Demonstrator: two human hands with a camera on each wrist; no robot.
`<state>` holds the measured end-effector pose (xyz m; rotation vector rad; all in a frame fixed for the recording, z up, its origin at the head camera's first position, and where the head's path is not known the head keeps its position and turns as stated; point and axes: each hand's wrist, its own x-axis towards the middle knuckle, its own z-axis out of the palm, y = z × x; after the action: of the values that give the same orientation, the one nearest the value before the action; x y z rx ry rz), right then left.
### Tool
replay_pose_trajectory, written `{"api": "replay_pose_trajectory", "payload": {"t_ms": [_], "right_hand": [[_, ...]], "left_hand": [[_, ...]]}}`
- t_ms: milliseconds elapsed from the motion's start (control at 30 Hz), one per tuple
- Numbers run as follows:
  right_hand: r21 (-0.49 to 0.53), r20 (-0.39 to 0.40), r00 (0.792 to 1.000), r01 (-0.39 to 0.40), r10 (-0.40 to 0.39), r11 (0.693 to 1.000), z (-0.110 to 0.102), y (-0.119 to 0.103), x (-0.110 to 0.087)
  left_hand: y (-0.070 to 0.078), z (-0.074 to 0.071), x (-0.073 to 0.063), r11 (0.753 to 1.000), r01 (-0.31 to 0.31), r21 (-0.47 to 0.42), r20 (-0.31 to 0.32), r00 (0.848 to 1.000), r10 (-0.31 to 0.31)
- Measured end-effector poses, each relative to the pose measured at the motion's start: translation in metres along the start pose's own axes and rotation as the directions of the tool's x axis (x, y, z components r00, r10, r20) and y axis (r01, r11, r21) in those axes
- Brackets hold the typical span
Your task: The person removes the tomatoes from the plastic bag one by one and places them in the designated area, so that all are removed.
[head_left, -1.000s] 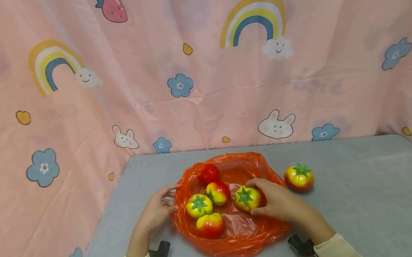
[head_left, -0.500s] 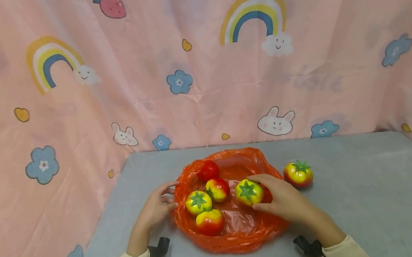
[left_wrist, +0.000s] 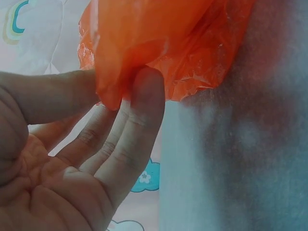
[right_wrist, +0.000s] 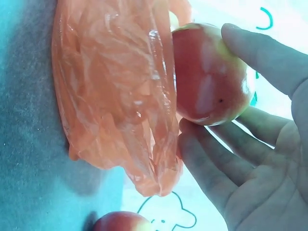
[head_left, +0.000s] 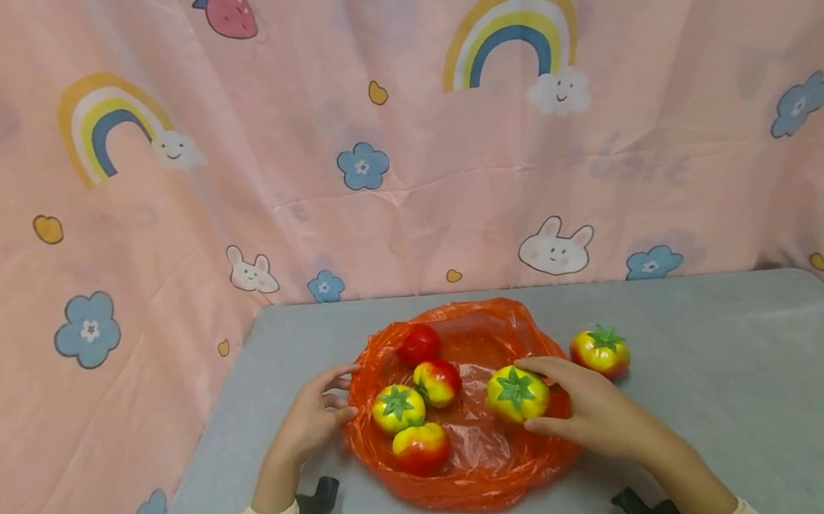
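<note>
My right hand (head_left: pixel 598 413) holds a yellow-and-red tomato (head_left: pixel 519 394) with a green leafy top, over the right side of an open orange plastic bag (head_left: pixel 475 493). In the right wrist view, thumb and fingers curve around the shiny tomato (right_wrist: pixel 207 77) beside the bag's edge (right_wrist: pixel 115 86). My left hand (head_left: pixel 312 418) is at the bag's left rim; in the left wrist view, the hand (left_wrist: pixel 72 159) pinches the orange plastic (left_wrist: pixel 139 29) between thumb and fingers. Inside the bag lie a red tomato (head_left: pixel 419 344) and several yellow-red ones, including one with its green top up (head_left: pixel 398 409).
Another yellow-red tomato (head_left: pixel 600 353) lies on the grey table (head_left: pixel 735 390), right of the bag. Behind the table hangs a pink curtain (head_left: pixel 423 222) printed with rainbows and flowers. A black wrist mount (head_left: pixel 319 499) sits at the left wrist, another (head_left: pixel 644 509) at the right.
My right hand has moved to the right with the tomato in its grip, and the tomato looks larger, lifted toward the camera. My left hand has stayed at the bag's rim.
</note>
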<state>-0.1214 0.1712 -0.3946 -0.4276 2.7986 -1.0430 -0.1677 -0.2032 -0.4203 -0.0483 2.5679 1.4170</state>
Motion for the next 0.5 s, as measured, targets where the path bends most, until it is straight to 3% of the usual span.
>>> {"api": "replay_pose_trajectory", "payload": {"t_ms": [300,500], "right_hand": [[-0.013,-0.014,1.000,-0.026,0.026,1.000,-0.0035,0.0044,-0.0061],[-0.014,-0.030,0.999,0.027,-0.027,1.000,-0.0086,0.0068,-0.0037]], "left_hand": [[-0.0025,0.0030,-0.0023,1.000,-0.002,0.026,-0.010,1.000,0.002],[0.0008,0.0012,-0.0017,0.999,0.002,0.032,-0.009,1.000,-0.001]]}}
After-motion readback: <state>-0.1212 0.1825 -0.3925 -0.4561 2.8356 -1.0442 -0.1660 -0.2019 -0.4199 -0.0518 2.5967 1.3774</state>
